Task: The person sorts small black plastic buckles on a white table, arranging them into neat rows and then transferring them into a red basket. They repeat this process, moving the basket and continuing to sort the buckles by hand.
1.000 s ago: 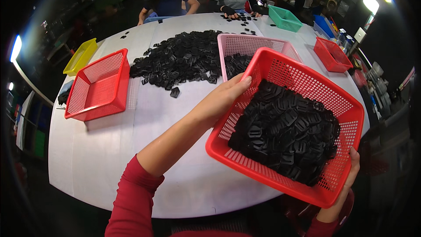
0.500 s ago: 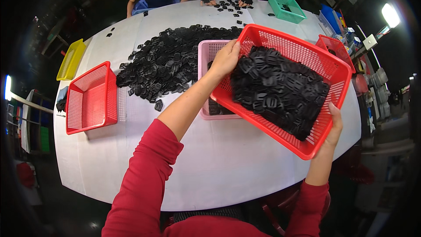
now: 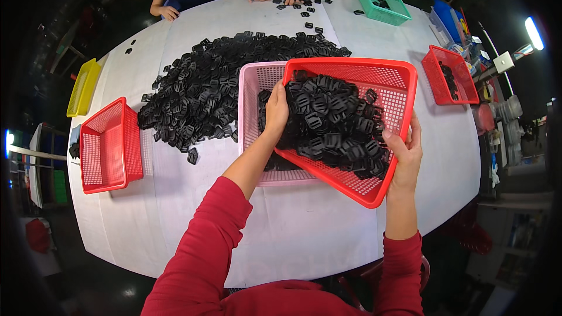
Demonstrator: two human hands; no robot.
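Note:
Both my hands grip a red mesh basket [image 3: 357, 68] that is tilted over a pink mesh basket [image 3: 250, 102]. My left hand [image 3: 277, 112] is closed at its left side; my right hand [image 3: 406, 161] clasps the right side, thumb over the rim. Inside the red basket, many black plastic strap buckles [image 3: 333, 126] lie heaped toward the left, leaving bare mesh at the right. The pink basket stands on the table with some dark pieces in it, mostly hidden under the red one. Behind it spreads a large pile of loose black buckles [image 3: 211, 85].
An upright red basket [image 3: 111, 161] and a yellow basket [image 3: 84, 88] stand at the left. A green basket [image 3: 383, 0] and a smaller red basket [image 3: 449, 76] hold a few pieces at the right. Two people sit across the white table [image 3: 304, 240]; one handles scattered buckles.
The held red basket has turned and tipped further to the left over the pink basket. Its buckles have shifted left, baring mesh at the right. My view has moved slightly.

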